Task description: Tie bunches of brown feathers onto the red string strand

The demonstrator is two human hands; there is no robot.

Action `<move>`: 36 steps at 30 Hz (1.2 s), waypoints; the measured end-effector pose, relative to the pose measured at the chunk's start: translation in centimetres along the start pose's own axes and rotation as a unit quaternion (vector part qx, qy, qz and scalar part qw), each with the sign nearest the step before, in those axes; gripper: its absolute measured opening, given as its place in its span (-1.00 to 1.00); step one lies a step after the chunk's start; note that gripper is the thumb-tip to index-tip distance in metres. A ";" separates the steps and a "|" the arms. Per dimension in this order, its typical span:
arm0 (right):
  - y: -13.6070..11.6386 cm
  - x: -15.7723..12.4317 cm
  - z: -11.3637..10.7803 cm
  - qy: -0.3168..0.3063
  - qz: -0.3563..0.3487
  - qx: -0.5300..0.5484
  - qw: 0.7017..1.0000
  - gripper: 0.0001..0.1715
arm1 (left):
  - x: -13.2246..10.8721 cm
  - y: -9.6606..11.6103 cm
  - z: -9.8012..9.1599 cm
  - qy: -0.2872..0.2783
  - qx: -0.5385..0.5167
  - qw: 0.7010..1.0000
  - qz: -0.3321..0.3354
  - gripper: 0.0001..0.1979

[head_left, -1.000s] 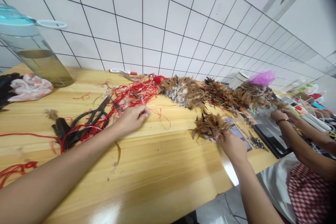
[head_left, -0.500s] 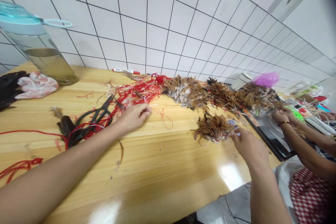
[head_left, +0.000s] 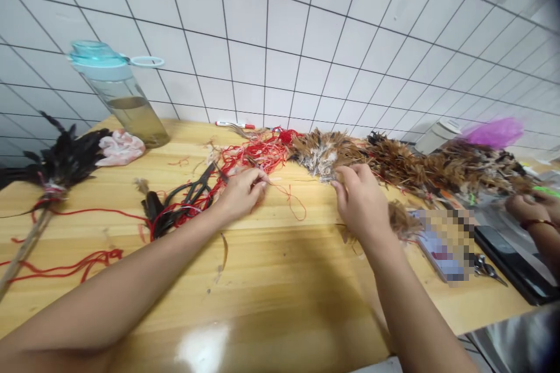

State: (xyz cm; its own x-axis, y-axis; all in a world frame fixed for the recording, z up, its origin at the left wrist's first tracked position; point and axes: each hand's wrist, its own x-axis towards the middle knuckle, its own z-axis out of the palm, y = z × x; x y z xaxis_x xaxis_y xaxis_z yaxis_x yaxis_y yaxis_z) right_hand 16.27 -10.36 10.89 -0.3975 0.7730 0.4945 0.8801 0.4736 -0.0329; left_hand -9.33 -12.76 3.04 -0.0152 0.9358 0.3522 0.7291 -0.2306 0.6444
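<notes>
My left hand is closed in a pinch by the heap of red string, and a thin red thread trails in a loop from its fingertips. My right hand has its thumb and forefinger drawn together at the near edge of a brown and white feather bundle; whatever lies between them is too small to make out. Partly hidden behind my right wrist is a smaller feather bundle. Black-handled scissors lie tangled in red cord left of my left hand, with dark feathers beside them.
A water bottle stands at the back left, near a black feather duster. Along the wall run more brown feathers. At right are a phone, small clippers, a black tray and another person's hands.
My right hand has left the small feather bundle and moved left to the larger one. My left hand stays by the string. The view has swung left, bringing in the feather duster.
</notes>
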 end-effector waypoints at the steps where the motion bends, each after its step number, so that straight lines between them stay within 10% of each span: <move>1: -0.8 0.9 0.9 0.002 -0.012 0.015 1.000 -0.67 | 0.0 -0.1 0.0 0.011 0.004 1.000 0.007 -0.84; 13: -2.1 3.4 13.8 -0.064 0.037 0.118 0.990 -0.70 | 1.3 -2.5 -0.1 0.077 0.022 0.997 0.010 -0.89; 16: -1.5 3.6 14.2 -0.030 0.088 0.151 0.984 -0.68 | 1.5 -2.7 0.0 0.067 0.036 0.997 0.006 -0.85; 28: -5.3 2.8 12.3 -0.212 -0.005 0.133 0.968 -0.71 | 1.2 -1.7 0.4 0.028 0.097 0.995 0.026 -0.81; 36: -4.3 3.0 12.8 -0.197 0.038 0.168 0.965 -0.68 | 8.6 4.4 -0.3 -0.037 0.195 0.980 0.028 -0.82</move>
State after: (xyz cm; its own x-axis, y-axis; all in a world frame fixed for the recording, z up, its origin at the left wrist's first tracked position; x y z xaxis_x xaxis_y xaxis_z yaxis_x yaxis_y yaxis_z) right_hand 8.00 -4.66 1.45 -0.4615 0.8799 0.1134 0.8028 0.4685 -0.3689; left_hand -6.50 -5.85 9.07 0.0718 0.9448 0.3197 0.9339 -0.1763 0.3111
